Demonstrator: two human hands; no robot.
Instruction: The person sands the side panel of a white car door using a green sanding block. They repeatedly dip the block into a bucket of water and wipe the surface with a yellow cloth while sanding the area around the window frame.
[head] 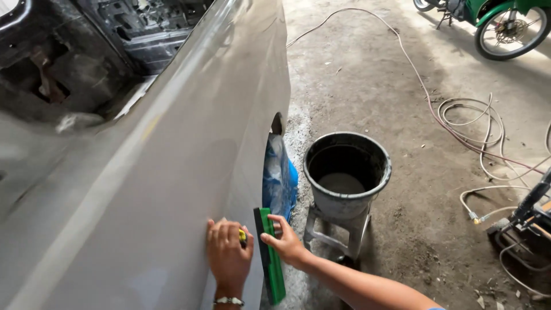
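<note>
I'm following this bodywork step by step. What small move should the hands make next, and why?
Probably slide the green sanding block along the grey car panel. The right hand grips the block upright against the panel's edge by the wheel arch, and the left hand lies flat on the panel beside it with something small and yellow under it.

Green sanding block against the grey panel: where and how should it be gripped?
Grip the long green flat sanding block near its upper end, from the open side away from the grey car body panel. It stands on edge against the panel, where the right hand already holds it.
</note>
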